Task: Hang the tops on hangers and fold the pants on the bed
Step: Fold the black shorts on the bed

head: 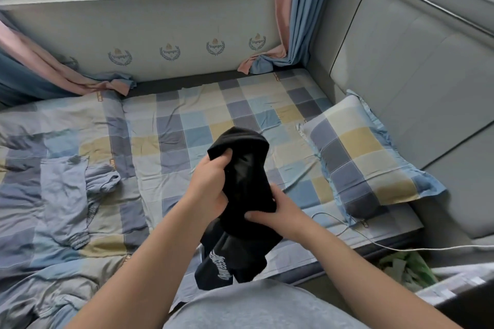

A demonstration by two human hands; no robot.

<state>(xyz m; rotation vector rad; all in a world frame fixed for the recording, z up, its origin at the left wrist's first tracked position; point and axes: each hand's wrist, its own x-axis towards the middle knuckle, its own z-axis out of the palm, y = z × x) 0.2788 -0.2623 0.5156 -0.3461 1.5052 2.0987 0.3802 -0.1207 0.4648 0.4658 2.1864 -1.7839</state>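
So I've got this black garment (246, 181) up in the air in front of me, over the near edge of the bed (203, 115), all bunched into one dark lump. My left hand (211, 181) is fisted round the upper part, with the fabric spilling over my knuckles. My right hand (270, 215) grips it lower down, thumb pressed flat across the front. The rest dangles below, and there's some white lettering (222, 264) on the hanging part. Honestly can't tell yet if it's a top or pants, it's too scrunched. It looks like thin, soft jersey, so light and totally floppy. It won't hold any shape and will just slump wherever I'm not holding it. Not slippery though, so a loose pinch should be plenty. I reckon the move is to find a hem, waistband or shoulder seam and take it by two corners so it drops open. Grabbing the middle like this only keeps it balled up. Off to my left a grey-blue garment (66, 195) lies crumpled on the checked sheet. The pillow (366, 157) sits to my right, with a white cable (401, 247) trailing past it.
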